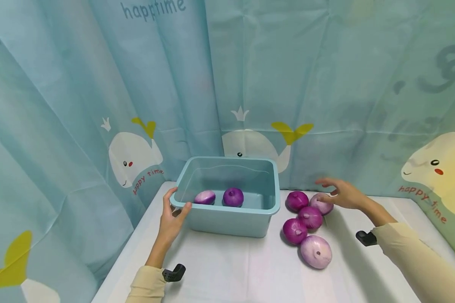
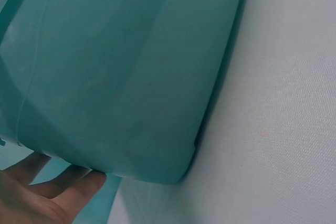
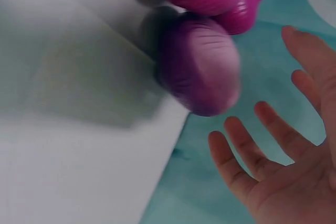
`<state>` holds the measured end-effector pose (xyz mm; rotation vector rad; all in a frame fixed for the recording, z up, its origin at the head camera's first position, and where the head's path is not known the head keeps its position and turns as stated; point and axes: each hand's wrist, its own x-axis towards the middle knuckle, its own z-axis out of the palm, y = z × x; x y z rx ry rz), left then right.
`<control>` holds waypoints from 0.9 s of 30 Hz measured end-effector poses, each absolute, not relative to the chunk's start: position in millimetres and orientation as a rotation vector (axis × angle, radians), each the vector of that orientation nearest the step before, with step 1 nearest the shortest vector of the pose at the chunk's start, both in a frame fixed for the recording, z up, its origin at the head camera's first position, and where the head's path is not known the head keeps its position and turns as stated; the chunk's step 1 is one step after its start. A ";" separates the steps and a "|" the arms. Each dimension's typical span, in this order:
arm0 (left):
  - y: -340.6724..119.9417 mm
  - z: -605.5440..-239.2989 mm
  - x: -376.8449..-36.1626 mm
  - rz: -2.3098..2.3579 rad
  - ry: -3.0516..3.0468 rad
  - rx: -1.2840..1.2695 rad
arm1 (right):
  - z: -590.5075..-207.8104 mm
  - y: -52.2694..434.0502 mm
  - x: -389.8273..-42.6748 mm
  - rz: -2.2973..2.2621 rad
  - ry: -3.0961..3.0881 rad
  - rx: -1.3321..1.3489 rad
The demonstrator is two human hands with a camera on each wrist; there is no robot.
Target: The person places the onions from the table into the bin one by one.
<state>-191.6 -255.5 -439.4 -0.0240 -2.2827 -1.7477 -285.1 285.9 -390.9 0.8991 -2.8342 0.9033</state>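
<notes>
Key relation: the far pale onion (image 1: 321, 208) is placed just left of the right hand (image 1: 343, 194) and is overlapped by its thumb in the head view; in the right wrist view a gap is shown between fingers and onion.
Onion's long axis: none can be told for certain, the shape being nearly round.
Nearer hand: the right; the left hand (image 1: 169, 224) is set well apart, across the bin (image 1: 229, 223).
Right hand: nothing is held, fingers spread.
Left hand: the bin's near left corner is gripped between thumb and fingers.
Onion's place: near the far edge of the desk (image 1: 246, 269), right of the bin; four other onions (image 1: 310, 217) are grouped to its left and toward the near edge.
Inside the bin: two onions (image 1: 233, 196) are seen, partly hidden by the near rim.
</notes>
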 end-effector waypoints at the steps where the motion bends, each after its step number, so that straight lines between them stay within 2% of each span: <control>1: -255.2 -439.1 -191.6 -1.745 -2.284 -0.023 | -393.7 286.8 -285.5 0.910 -2.837 0.895; 14: -254.1 -439.4 -192.4 -1.735 -2.300 -0.013 | -428.0 302.2 -286.1 0.922 -2.919 0.812; 27: -253.4 -440.7 -190.5 -1.712 -2.279 -0.039 | -436.9 306.6 -282.6 1.279 -2.952 0.710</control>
